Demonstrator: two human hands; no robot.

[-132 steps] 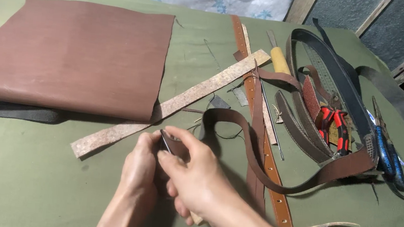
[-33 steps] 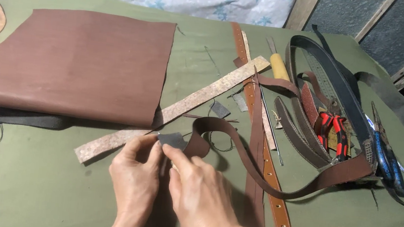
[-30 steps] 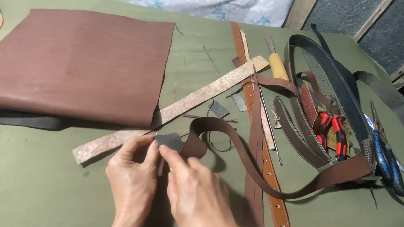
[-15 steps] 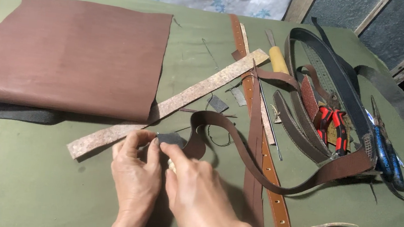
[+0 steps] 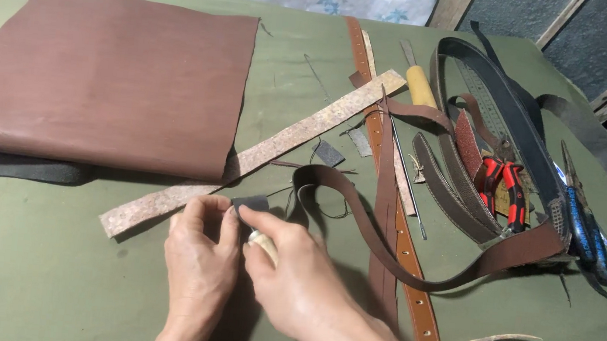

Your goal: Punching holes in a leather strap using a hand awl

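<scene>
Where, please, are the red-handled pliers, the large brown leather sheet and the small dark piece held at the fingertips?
red-handled pliers [image 5: 504, 184], head view, on the red handles.
large brown leather sheet [image 5: 104, 81], head view, on its middle.
small dark piece [image 5: 251, 203], head view, on its exposed top.

We were in a leather workshop. The desk [image 5: 48, 279] was covered in green cloth and strewn with the trade's stuff: a large sheet of brown leather [image 5: 112, 78], brown belt straps [image 5: 414, 255], a black belt [image 5: 502, 108], a long rough offcut strip [image 5: 261, 151], red-handled pliers [image 5: 502, 186] and a yellow-handled awl [image 5: 417, 81].
</scene>
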